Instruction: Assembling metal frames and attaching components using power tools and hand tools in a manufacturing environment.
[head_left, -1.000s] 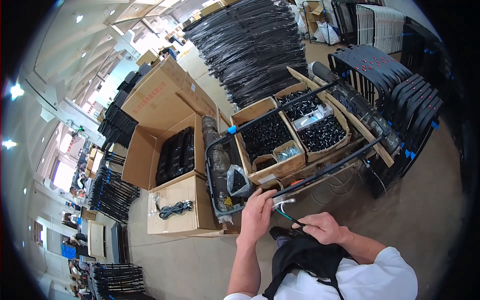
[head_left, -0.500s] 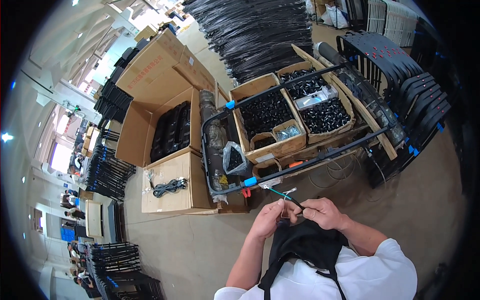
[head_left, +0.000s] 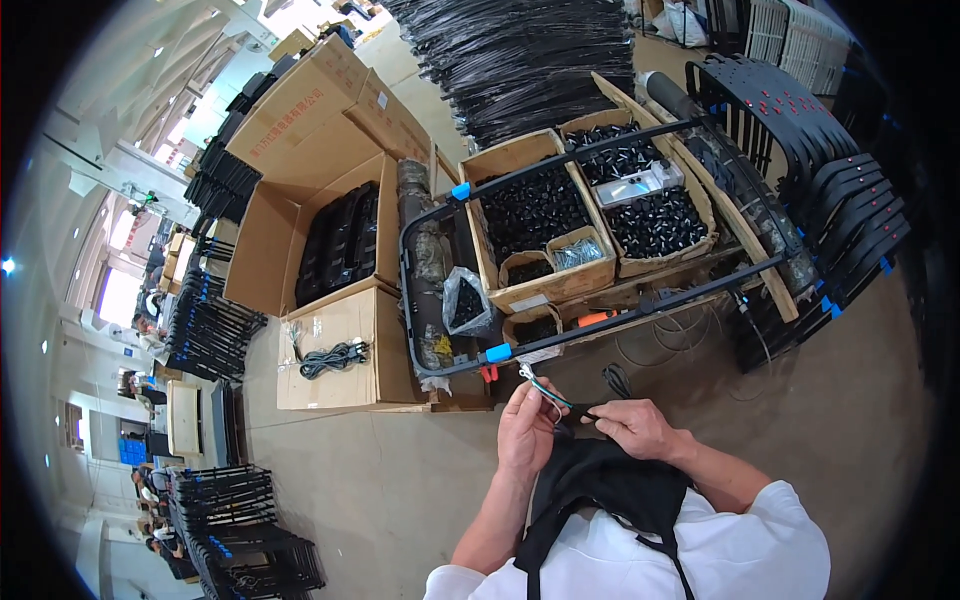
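Observation:
In front of my apron, both hands work on a black power cable (head_left: 582,412) whose outer jacket ends in loose thin wires. My left hand (head_left: 526,428) pinches the green and white wires (head_left: 547,392) near their pale end connectors (head_left: 527,371). My right hand (head_left: 643,430) is closed round the black jacketed part. A dark loop of cable (head_left: 617,380) shows just beyond my right hand. Past my hands, a black tubular metal frame (head_left: 600,335) with blue clips (head_left: 498,353) lies across the workbench.
Cardboard bins (head_left: 555,290) of black fasteners sit inside the frame, beside a plastic bag (head_left: 468,303) of small parts. At left, a coiled cable (head_left: 333,358) lies on a carton (head_left: 345,388) near an open box (head_left: 265,240). Black frames (head_left: 850,200) are stacked at right.
My left hand has shifted slightly left, away from my right hand, and more of the wires shows between them. The dark cable loop has come into sight beyond my right hand.

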